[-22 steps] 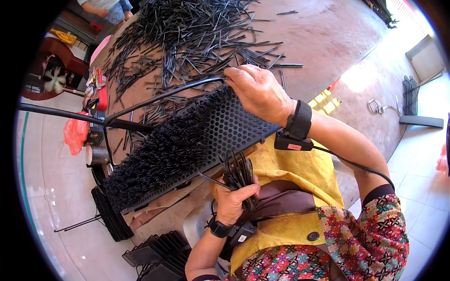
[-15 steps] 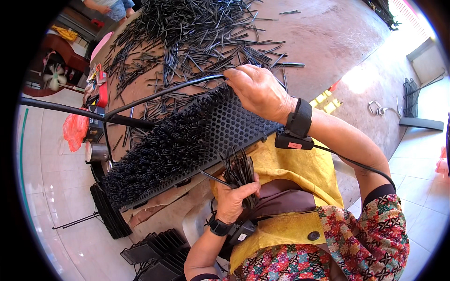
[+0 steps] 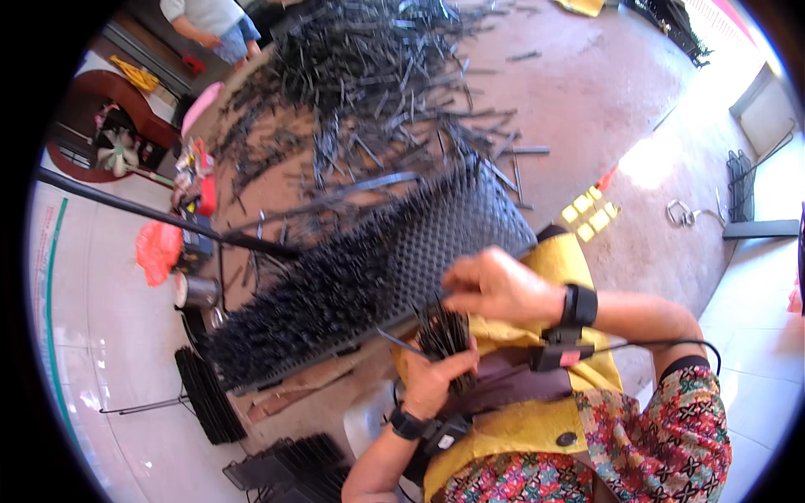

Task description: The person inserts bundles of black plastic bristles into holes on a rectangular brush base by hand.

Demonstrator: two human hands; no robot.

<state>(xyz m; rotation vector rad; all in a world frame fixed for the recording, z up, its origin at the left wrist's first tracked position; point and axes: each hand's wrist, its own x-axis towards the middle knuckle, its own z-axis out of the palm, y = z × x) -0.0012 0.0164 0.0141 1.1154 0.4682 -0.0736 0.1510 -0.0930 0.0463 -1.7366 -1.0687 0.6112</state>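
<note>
The largest thing is the counter (image 3: 604,75), with a smooth reddish-brown top that spreads beyond the board. On it, on the far side of the board, lies one wide heap of black strips (image 3: 352,71), too many for counting; they are thin, narrow and mostly straight. The board (image 3: 453,226) is one, black and rectangular, and it lies slanting along the near side of the counter. Its left part is covered with dense, shaggy dark tufts (image 3: 302,302); its right part is bare, with rows of small holes.

Two hands are at the near edge of the board. The right hand (image 3: 503,289) comes from the right with its forearm nearly level and its fingers curled above the bundle; it is blurred, so I cannot tell if it pinches a strip. The left hand (image 3: 432,381) rises from below, closed firmly around one bundle (image 3: 443,335) of stiff black strips, the thumb laid across it. A single strip (image 3: 396,339) points out toward the board.

Past the left end of the board stands one shiny, cylindrical metal cup (image 3: 199,292). To the right of the board are about six small yellow squares (image 3: 584,231).
</note>
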